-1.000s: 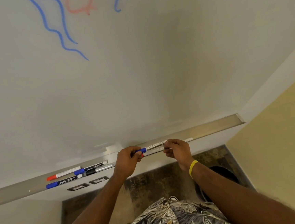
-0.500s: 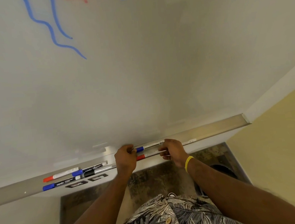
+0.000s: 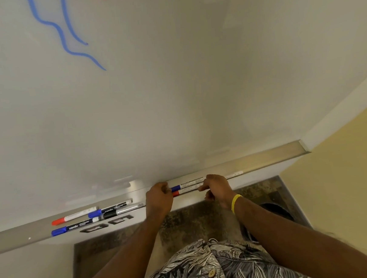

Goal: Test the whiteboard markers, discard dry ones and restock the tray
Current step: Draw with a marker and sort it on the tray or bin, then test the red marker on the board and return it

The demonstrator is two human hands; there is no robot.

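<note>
Here, just right of the frame's centre, we find a blue-capped marker (image 3: 187,185) and a red-capped marker (image 3: 186,191) lying side by side along the metal tray (image 3: 268,157), the blue one nearer the whiteboard (image 3: 175,106), their caps pointing toward the frame's left. The left hand (image 3: 158,196) sits at the capped ends with its back to us and its fingers curled down over them; we cannot tell whether those fingers actually clamp a cap or only rest against it. The right hand (image 3: 216,188) lies over the white barrels further along, fingers curled, one fingertip (image 3: 201,188) touching the red-capped marker's barrel; the far end of one barrel pokes out beyond it, and again we cannot tell whether this is a true grip. A yellow wristband (image 3: 236,203) circles the right wrist. Toward the lower left of the frame, well apart from the hands, four other markers (image 3: 75,227) lie in the same tray: one red-capped, two blue-capped and one black-capped. Blue squiggles (image 3: 65,38) run down the board at the upper left, with a trace of red at the top edge. Below the tray we see a dark speckled floor (image 3: 196,222), a dark round bin (image 3: 275,212) beside the right forearm, a yellow wall (image 3: 348,180) at the right, and a leaf-patterned shirt (image 3: 211,267) at the bottom edge.
</note>
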